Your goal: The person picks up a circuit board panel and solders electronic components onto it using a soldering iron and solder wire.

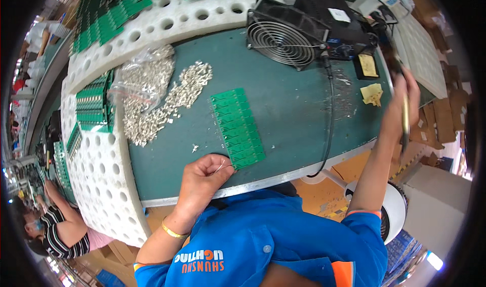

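My left hand (202, 178) is closed in a pinch on a thin silvery wire (221, 164), which looks like solder. Its fingertips meet the near left corner of a green circuit board panel (238, 127) lying flat on the bench. At the right edge, my right hand (402, 102) grips a soldering iron (405, 117), somewhat smeared by motion; the tip end is too blurred to make out. That hand is beside a yellow sponge in a black holder (368, 66) and a crumpled yellow sponge piece (372, 94).
Small metal parts (187, 89) lie heaped left of the panel, beside a clear bag of them (147, 74). White foam racks (104, 158) carry more green boards (93, 105). A black fan (281, 41) stands before a soldering station (344, 46); its cable (330, 115) crosses the bench. A co-worker (66, 226) sits far left.
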Motion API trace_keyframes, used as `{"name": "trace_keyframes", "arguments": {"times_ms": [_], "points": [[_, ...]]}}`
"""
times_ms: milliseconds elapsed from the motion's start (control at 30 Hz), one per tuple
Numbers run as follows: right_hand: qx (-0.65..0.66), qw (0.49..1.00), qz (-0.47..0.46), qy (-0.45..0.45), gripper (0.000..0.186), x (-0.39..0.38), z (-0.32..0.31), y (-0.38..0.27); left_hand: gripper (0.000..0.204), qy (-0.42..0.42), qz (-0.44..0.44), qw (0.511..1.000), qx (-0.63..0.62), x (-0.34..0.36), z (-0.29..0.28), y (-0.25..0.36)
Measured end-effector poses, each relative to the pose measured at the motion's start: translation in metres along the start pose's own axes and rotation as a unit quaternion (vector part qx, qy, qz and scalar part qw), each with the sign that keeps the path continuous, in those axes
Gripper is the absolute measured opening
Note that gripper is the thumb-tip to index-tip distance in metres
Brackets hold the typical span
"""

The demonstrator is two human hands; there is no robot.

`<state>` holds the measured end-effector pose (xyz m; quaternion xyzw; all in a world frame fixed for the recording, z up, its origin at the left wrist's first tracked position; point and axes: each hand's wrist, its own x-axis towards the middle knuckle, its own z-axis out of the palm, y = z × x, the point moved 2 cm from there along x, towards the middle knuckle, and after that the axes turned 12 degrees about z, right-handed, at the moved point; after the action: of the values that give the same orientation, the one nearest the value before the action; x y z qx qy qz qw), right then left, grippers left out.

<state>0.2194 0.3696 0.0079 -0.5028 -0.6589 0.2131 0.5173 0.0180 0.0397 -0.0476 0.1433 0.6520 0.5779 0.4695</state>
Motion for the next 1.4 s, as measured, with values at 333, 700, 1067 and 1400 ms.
{"name": "trace_keyframes", "arguments": {"times_ms": [333,700,1067,1400], "points": [[0.257,0.861,-0.076,-0.433,0.028,-0.18,-0.026,-0.034,0.006,-0.021,0.003,1.0,0.012,0.001,-0.002,-0.002],[0.252,0.844,-0.095,-0.464,0.022,-0.194,-0.015,-0.023,0.005,0.006,0.015,0.999,0.039,-0.001,0.001,-0.002],[0.245,0.835,-0.097,-0.483,0.022,-0.189,-0.014,-0.027,0.006,0.011,0.011,0.999,0.029,-0.002,0.0,-0.002],[0.235,0.828,-0.106,-0.498,0.025,-0.189,-0.016,-0.026,0.006,0.01,0.01,1.0,0.022,-0.002,0.0,-0.004]]}}
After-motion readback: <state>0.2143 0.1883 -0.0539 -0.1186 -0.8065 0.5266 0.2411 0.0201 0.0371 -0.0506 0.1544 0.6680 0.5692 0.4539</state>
